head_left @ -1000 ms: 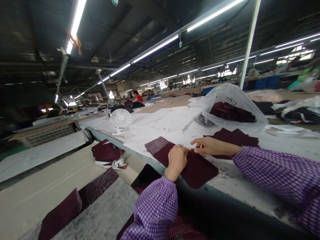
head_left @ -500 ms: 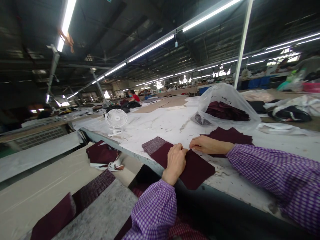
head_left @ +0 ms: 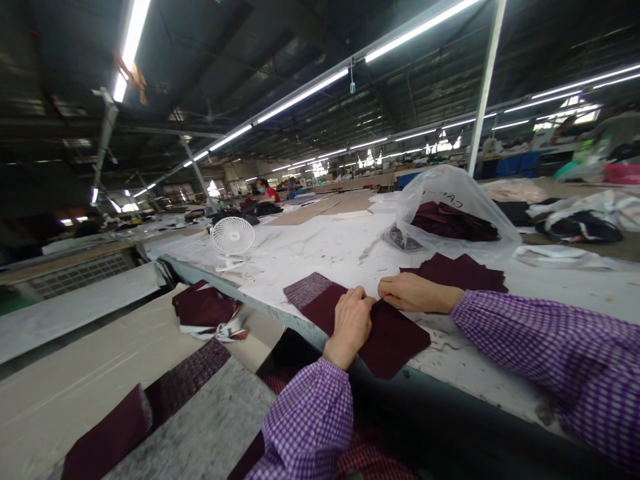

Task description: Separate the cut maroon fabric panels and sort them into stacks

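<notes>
Maroon fabric pieces (head_left: 395, 340) lie along the near edge of the white table, one corner hanging over it. On top of them, my left hand (head_left: 350, 323) has its fingers curled and pressed at the cloth's upper edge. My right hand (head_left: 413, 291) is pinched at the same edge, close beside the left fingertips. Left of the hands, the cloth layer ends in a speckled grey-purple part (head_left: 313, 288). Behind my right wrist rests a fanned stack of maroon pieces (head_left: 463, 270).
A clear plastic bag (head_left: 450, 193) of maroon cloth stands behind the stack. A small white fan (head_left: 233, 237) is at the table's left edge. Lower left, a maroon bundle (head_left: 205, 307) and a long maroon strip (head_left: 110, 427) lie on another surface. A person in red (head_left: 270, 192) is far off.
My right hand and forearm have shifted very slightly. The left hand and the cloth look the same.
</notes>
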